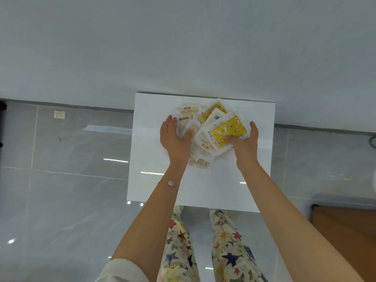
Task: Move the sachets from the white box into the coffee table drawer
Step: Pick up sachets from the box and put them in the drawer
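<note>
**Sachets (205, 129) bunched up in both hands, no drawer in sight**

The whole loose heap sits on a white top (203, 192), toward its far edge by the wall. No telling whether that top is the white box itself or some table. The person stands at its near edge, looking straight down.

The left hand (175, 139) cups the heap's left side with the thumb laid over the pale packets. The right hand (245, 141) mirrors it, thumb down on a yellow starry sachet (228, 130) and fingers curled round the edge. So both hands are clamped on the pile, squeezing from opposite sides.

Makes sense really. These look like flat, slick packets that slide over each other, so picking them up one by one would take ages. Squeezing from two sides keeps them together as one bundle.

A couple of packets poke out toward the top's near edge, under the left wrist. Those look likeliest to slip on a lift.

The coffee table drawer isn't in shot, so the carry looks like it's all to come. Past the top's near right corner there's a wooden something (345, 224). Might be the table, can't say.
</note>
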{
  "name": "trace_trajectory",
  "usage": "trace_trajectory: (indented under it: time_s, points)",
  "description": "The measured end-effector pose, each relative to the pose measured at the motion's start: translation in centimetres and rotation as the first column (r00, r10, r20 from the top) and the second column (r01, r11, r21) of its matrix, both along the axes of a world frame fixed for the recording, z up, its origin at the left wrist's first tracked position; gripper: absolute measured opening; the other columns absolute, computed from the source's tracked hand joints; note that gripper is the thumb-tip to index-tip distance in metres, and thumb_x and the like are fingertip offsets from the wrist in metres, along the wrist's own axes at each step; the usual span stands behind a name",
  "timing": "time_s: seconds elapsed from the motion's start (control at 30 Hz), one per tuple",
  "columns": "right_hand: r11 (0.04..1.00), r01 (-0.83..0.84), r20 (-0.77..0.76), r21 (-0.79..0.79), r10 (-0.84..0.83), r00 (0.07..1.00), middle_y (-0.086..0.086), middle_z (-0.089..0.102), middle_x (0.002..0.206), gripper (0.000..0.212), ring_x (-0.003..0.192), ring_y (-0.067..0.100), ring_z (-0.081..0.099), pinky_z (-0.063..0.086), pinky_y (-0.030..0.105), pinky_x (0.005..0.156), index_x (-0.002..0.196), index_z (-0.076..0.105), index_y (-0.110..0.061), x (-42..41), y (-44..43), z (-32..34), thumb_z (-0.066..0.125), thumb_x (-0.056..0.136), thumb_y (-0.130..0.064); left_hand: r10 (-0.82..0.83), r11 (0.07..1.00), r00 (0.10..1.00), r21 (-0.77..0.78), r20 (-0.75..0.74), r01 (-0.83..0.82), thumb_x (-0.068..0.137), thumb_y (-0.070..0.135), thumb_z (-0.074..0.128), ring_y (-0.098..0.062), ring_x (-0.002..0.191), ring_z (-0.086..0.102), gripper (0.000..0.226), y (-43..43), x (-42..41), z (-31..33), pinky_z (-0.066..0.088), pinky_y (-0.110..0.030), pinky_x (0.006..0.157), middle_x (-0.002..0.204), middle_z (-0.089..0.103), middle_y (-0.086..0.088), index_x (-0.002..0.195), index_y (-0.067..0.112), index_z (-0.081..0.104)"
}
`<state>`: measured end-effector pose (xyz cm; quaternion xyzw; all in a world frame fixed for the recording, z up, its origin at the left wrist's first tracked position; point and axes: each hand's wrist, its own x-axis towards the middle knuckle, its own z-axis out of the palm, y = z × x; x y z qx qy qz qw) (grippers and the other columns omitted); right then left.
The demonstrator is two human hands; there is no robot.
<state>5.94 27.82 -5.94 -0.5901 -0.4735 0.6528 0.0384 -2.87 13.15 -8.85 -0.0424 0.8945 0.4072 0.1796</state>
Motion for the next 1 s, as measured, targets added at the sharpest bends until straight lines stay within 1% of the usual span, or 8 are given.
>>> trace_trajectory:
  time_s: [0.1, 0.2, 0.3, 0.4, 0.53, 0.63, 0.8, 1.0]
  points:
    - [0.999, -0.038, -0.049, 0.016, 0.038, 0.998, -0.003, 0.055, 0.116, 0.076, 0.108, 0.018, 0.057, 0.053, 0.036, 0.089, 0.135, 0.036, -0.023, 0.8, -0.3, 0.4, 0.068, 0.076, 0.011, -0.060, 0.998, 0.996, -0.011, -0.059, 0.059, 0.080, 0.017, 0.070, -0.036, 0.131, 0.042, 0.043, -0.1, 0.5, 0.2, 0.028, -0.059, 0.110, 0.126, 0.055, -0.013, 0.117, 0.004, 0.052]
    - [0.998, -0.024, -0.074, -0.052, 0.020, 0.997, -0.004, 0.055, 0.110, 0.066, 0.104, 0.018, 0.059, 0.056, 0.042, 0.083, 0.127, 0.033, -0.027, 1.2, -1.0, 0.7, 0.064, 0.081, 0.010, -0.130, 0.991, 0.987, 0.015, -0.093, 0.132, 0.089, 0.012, 0.058, -0.026, 0.128, 0.047, 0.032, -0.8, 1.2, 0.8, 0.008, -0.043, 0.120, 0.125, 0.056, -0.008, 0.119, 0.009, 0.047]
    - [0.995, -0.043, -0.088, -0.086, 0.035, 0.995, 0.001, 0.053, 0.120, 0.071, 0.108, 0.022, 0.058, 0.056, 0.036, 0.073, 0.138, 0.028, -0.024, 1.5, -1.6, 1.2, 0.063, 0.084, 0.007, -0.115, 0.985, 0.987, 0.116, -0.112, 0.128, 0.093, 0.011, 0.050, -0.023, 0.092, 0.063, 0.023, -1.6, 1.7, 3.3, 0.048, -0.044, 0.096, 0.104, 0.061, 0.002, 0.112, 0.021, 0.043]
    - [0.989, -0.132, -0.089, -0.073, 0.125, 0.988, -0.003, 0.054, 0.113, 0.068, 0.105, 0.020, 0.059, 0.056, 0.036, 0.072, 0.136, 0.029, -0.023, 1.7, -2.5, 2.3, 0.062, 0.085, 0.007, 0.001, 0.988, 0.995, 0.151, -0.096, 0.014, 0.097, 0.015, 0.047, -0.015, 0.079, 0.065, 0.024, -3.4, 2.2, 6.4, 0.057, -0.033, 0.067, 0.103, 0.061, 0.009, 0.119, 0.023, 0.039]
    - [0.952, -0.302, -0.099, -0.051, 0.296, 0.950, -0.004, 0.054, 0.113, 0.069, 0.109, 0.022, 0.058, 0.056, 0.048, 0.082, 0.135, 0.030, -0.026, 1.7, -4.7, 6.3, 0.064, 0.084, 0.006, 0.209, 0.954, 0.978, 0.216, 0.011, -0.206, 0.096, 0.017, 0.052, -0.001, 0.071, 0.065, 0.032, -7.6, 2.2, 10.8, 0.057, -0.026, 0.060, 0.091, 0.063, 0.013, 0.123, 0.025, 0.038]
    - [0.911, -0.411, -0.120, -0.013, 0.407, 0.906, -0.005, 0.054, 0.116, 0.070, 0.107, 0.018, 0.058, 0.056, 0.044, 0.080, 0.137, 0.030, -0.028, 1.9, -6.8, 11.3, 0.064, 0.085, 0.004, 0.331, 0.901, 0.942, 0.278, 0.059, -0.334, 0.095, 0.013, 0.057, 0.007, 0.074, 0.065, 0.041, -11.5, 3.0, 15.3, 0.054, -0.016, 0.059, 0.094, 0.062, 0.012, 0.130, 0.018, 0.036]
    - [0.834, -0.548, -0.157, 0.062, 0.551, 0.820, -0.009, 0.056, 0.114, 0.067, 0.103, 0.014, 0.059, 0.056, 0.037, 0.074, 0.141, 0.029, -0.025, 2.2, -10.3, 20.6, 0.062, 0.088, 0.001, 0.462, 0.807, 0.880, 0.360, 0.108, -0.468, 0.093, 0.014, 0.060, -0.009, 0.087, 0.068, 0.042, -19.4, 6.0, 23.7, 0.058, -0.023, 0.067, 0.104, 0.065, -0.001, 0.128, 0.017, 0.037]
    - [0.698, -0.702, -0.186, 0.139, 0.715, 0.674, -0.001, 0.049, 0.131, 0.070, 0.111, 0.020, 0.057, 0.057, 0.046, 0.081, 0.143, 0.029, -0.023, 1.1, -18.2, 30.3, 0.066, 0.087, -0.005, 0.623, 0.691, 0.779, 0.418, 0.071, -0.590, 0.093, 0.015, 0.060, -0.012, 0.090, 0.068, 0.042, -29.4, 11.4, 32.3, 0.058, -0.025, 0.066, 0.107, 0.065, 0.000, 0.124, 0.030, 0.036]
